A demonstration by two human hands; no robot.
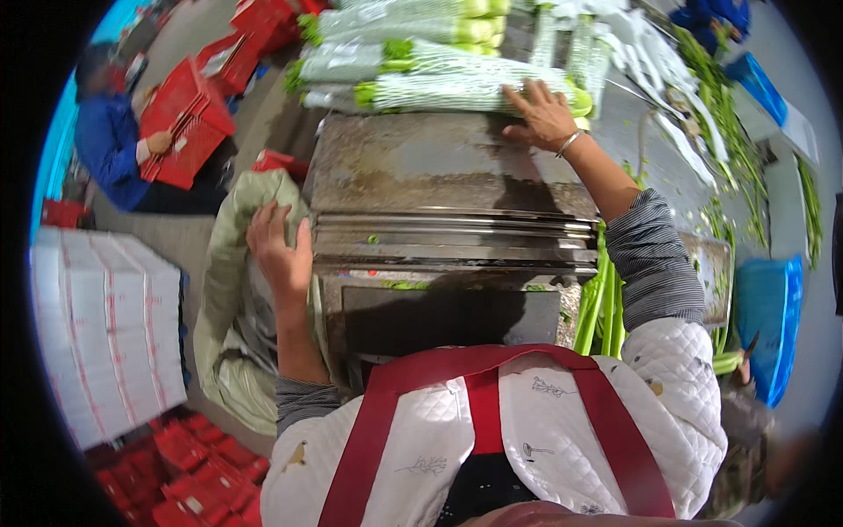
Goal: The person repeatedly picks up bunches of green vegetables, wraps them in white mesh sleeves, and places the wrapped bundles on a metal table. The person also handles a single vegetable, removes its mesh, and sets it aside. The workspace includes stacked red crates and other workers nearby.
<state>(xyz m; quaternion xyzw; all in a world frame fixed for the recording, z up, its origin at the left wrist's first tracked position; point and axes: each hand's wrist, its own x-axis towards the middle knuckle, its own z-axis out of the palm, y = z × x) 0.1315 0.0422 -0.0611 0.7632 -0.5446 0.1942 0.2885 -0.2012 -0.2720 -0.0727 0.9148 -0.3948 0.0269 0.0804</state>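
Observation:
My right hand [545,120] lies with spread fingers against a celery bunch in a white foam net sleeve [454,91], near its pale root end. That bunch is the nearest of several sleeved celery bunches [395,29] stacked at the back of the metal worktop [448,151]. Their leafy tips point left. Off to the left, my left hand [283,247] is held with fingers apart and nothing in it. It appears above or beside the rim of a large pale-green woven sack [220,283]; whether it touches the sack, I cannot tell.
Loose white foam net sleeves [639,53] and celery stalks [721,112] lie at the right. Bare green stalks [602,303] stand by my right arm. A person in blue [112,145] holds a red crate [188,122] at the left, above stacked white boxes [108,329].

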